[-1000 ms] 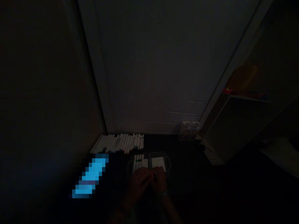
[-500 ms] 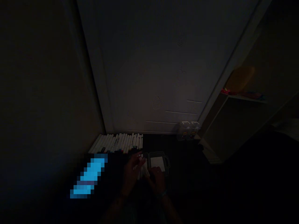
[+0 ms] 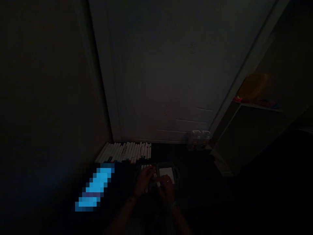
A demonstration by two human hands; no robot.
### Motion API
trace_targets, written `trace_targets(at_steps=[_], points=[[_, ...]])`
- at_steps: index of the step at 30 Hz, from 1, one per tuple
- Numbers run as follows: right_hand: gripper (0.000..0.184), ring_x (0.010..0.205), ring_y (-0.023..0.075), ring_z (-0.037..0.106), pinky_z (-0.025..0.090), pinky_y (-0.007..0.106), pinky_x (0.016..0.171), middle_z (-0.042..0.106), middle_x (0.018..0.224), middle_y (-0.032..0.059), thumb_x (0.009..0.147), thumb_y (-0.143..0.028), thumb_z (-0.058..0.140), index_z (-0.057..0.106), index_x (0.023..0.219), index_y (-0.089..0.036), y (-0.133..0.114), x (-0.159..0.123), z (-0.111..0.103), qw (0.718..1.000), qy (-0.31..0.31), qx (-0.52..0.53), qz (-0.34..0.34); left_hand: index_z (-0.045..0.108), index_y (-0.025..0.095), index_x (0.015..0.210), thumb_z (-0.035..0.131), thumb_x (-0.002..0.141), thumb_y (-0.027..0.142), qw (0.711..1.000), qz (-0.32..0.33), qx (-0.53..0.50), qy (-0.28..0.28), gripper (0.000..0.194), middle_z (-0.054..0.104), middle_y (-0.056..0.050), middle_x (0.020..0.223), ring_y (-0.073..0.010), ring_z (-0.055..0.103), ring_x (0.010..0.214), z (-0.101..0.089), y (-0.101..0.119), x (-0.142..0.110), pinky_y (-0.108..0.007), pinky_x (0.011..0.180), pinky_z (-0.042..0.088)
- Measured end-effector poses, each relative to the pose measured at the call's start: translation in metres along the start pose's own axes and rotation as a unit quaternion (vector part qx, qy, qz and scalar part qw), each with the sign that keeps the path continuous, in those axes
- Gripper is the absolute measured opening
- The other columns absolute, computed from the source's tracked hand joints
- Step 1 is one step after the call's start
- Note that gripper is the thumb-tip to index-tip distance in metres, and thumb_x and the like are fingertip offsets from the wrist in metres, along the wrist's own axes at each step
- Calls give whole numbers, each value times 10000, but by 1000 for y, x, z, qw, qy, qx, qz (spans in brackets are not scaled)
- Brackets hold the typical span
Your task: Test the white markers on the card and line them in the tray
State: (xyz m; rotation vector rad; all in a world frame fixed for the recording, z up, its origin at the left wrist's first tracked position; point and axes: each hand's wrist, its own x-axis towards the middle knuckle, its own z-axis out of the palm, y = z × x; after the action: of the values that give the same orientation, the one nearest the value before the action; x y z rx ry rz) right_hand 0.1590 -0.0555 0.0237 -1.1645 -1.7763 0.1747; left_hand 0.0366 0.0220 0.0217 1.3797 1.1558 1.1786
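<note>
Left hand (image 3: 145, 178) and right hand (image 3: 167, 186): fingers clamped on white marker (image 3: 156, 180) | open case (image 3: 178, 174) beneath | marker row (image 3: 125, 152) far left | glowing screen (image 3: 95, 187) near left

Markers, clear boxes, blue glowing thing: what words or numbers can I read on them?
No text is readable.
White markers: dark marks on some, too small and dim.
Clear boxes: coloured patches, too blurred.
Blue glowing thing: only coarse blocks.
White piece in the open case: no writing shows.
</note>
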Motion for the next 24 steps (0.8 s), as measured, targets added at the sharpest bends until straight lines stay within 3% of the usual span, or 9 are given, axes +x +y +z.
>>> trace_targets(at_steps=[3, 8, 13, 17, 24], points=[[211, 805, 186, 523, 404, 322, 717, 602, 836, 36, 838, -243, 451, 579, 1005, -241, -3, 19, 4, 999, 43, -24, 17, 642, 152, 808, 536, 688, 432, 997, 41, 23, -59, 322, 678, -60, 750, -192, 619, 695, 0, 1, -7, -287, 609, 491], [176, 785, 199, 502, 365, 365, 776, 581, 772, 33, 837, -307, 474, 601, 939, -240, -7, 34, 15, 997, 37, -65, 13, 654, 168, 817, 490, 729, 287, 991, 101, 52, -73, 221, 682, -76, 791, -192, 615, 710, -1, 2, -14, -311, 655, 490], [180, 797, 193, 495, 379, 336, 724, 565, 802, 41, 849, -294, 444, 588, 930, -224, 2, 25, 14, 997, 66, -19, 40, 628, 197, 935, 472, 725, 190, 986, 131, 78, -68, 262, 658, -64, 937, -192, 589, 888, 2, 3, -17, -356, 821, 451], [187, 793, 192, 488, 388, 329, 705, 556, 799, 41, 848, -281, 432, 588, 935, -225, 11, 17, 12, 996, 81, -17, 45, 611, 211, 985, 478, 704, 135, 977, 152, 116, -98, 320, 645, -60, 978, -185, 586, 898, 4, 0, -18, -353, 831, 445], [227, 851, 204, 485, 401, 342, 725, 555, 892, 62, 824, -225, 438, 577, 1003, -220, 11, 3, 19, 996, 81, -26, 34, 640, 200, 878, 462, 623, 25, 975, 168, 105, -102, 356, 655, -42, 929, -178, 578, 899, 3, -17, -11, -355, 846, 435]])
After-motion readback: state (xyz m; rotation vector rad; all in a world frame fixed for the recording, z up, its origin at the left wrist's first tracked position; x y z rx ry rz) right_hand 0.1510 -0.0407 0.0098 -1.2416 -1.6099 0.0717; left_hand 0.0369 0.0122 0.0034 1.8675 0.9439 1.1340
